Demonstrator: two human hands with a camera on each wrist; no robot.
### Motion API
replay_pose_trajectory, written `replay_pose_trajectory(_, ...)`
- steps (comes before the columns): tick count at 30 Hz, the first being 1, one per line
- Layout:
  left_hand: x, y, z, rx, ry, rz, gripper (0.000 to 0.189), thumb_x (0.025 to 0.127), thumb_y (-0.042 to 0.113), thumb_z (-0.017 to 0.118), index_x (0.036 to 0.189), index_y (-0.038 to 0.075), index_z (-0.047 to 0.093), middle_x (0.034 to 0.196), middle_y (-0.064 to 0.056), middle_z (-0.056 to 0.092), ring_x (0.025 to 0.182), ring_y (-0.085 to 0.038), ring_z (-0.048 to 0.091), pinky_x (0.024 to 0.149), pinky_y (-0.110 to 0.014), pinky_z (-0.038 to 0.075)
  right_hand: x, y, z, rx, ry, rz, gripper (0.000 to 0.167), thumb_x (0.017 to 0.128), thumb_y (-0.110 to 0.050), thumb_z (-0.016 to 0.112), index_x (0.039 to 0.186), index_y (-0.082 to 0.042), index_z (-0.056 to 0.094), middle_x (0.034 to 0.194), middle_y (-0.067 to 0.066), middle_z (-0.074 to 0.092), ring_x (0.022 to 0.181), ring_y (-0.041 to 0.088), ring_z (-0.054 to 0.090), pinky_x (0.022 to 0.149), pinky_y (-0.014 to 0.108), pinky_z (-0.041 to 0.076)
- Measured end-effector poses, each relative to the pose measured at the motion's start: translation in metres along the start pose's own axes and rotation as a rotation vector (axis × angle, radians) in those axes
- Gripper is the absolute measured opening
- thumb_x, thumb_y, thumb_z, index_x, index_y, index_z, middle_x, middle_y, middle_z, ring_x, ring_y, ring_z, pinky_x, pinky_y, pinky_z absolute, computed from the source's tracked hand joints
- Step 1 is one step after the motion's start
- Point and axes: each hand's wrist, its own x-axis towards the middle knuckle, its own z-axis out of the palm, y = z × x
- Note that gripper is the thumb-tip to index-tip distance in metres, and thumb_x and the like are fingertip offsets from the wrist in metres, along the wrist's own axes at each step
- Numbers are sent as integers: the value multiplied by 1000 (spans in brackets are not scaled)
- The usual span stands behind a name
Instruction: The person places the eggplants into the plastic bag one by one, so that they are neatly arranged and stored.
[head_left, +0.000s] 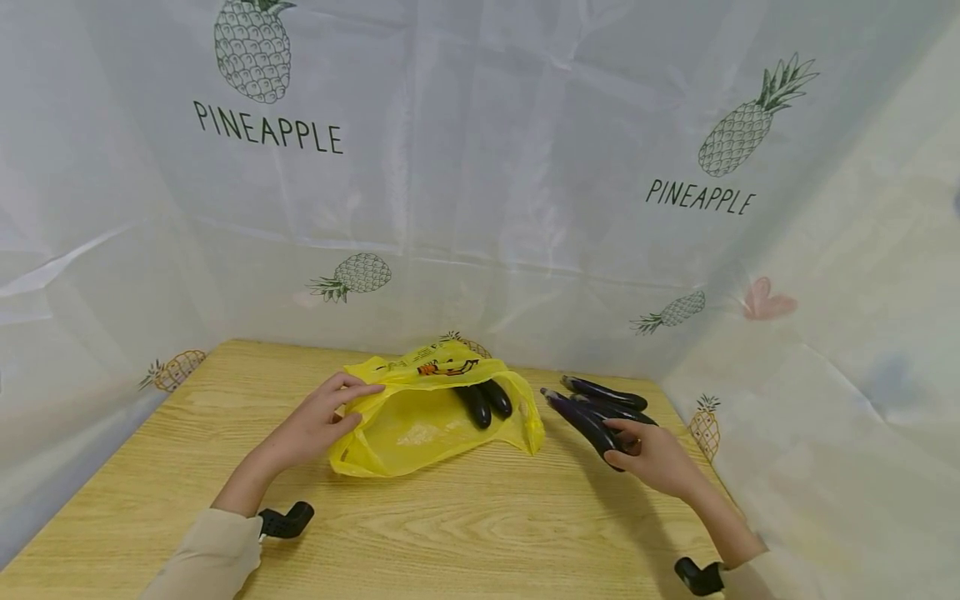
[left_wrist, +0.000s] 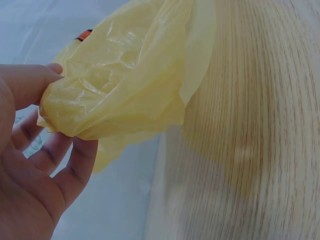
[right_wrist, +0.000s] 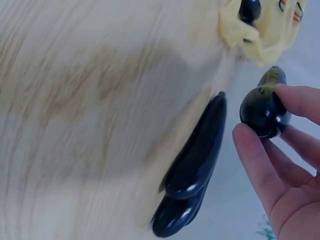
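A yellow plastic bag (head_left: 420,437) lies on its side, mouth toward me, with two dark eggplants (head_left: 476,408) inside. My left hand (head_left: 315,425) pinches the bag's left edge between thumb and fingers; the left wrist view shows the thin plastic (left_wrist: 115,107) bunched there. To the right of the bag, my right hand (head_left: 660,460) grips another eggplant (head_left: 577,419) by its thick rounded end, stem pointing toward the bag. In the right wrist view this held eggplant (right_wrist: 262,112) appears end-on above the table. Two more eggplants (right_wrist: 197,150) lie close together beside it.
The wooden table (head_left: 450,533) ends at a pale curtain (head_left: 480,208) printed with pineapples, which hangs behind and on both sides. Black wrist-worn devices (head_left: 287,521) stick out near both sleeves. The loose eggplants (head_left: 606,392) are near the table's right edge.
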Motion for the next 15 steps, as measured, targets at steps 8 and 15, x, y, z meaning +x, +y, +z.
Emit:
replay_pose_trajectory(8, 1, 2, 0, -18, -14, -22, 49, 105, 0, 64, 152, 13, 60, 131, -7, 53, 83, -19, 48, 67, -29, 43, 2, -21, 5, 18, 8, -31, 57, 95, -24, 83, 144, -2, 65, 112, 13, 77, 82, 16, 72, 69, 29, 55)
replay_pose_trajectory(15, 1, 2, 0, -7, -10, -12, 50, 104, -1, 65, 152, 12, 60, 129, -7, 53, 87, -16, 47, 70, -29, 43, 7, -30, 10, 60, -14, -62, 58, 95, -25, 82, 145, -1, 63, 114, 19, 77, 76, 10, 72, 66, 28, 55)
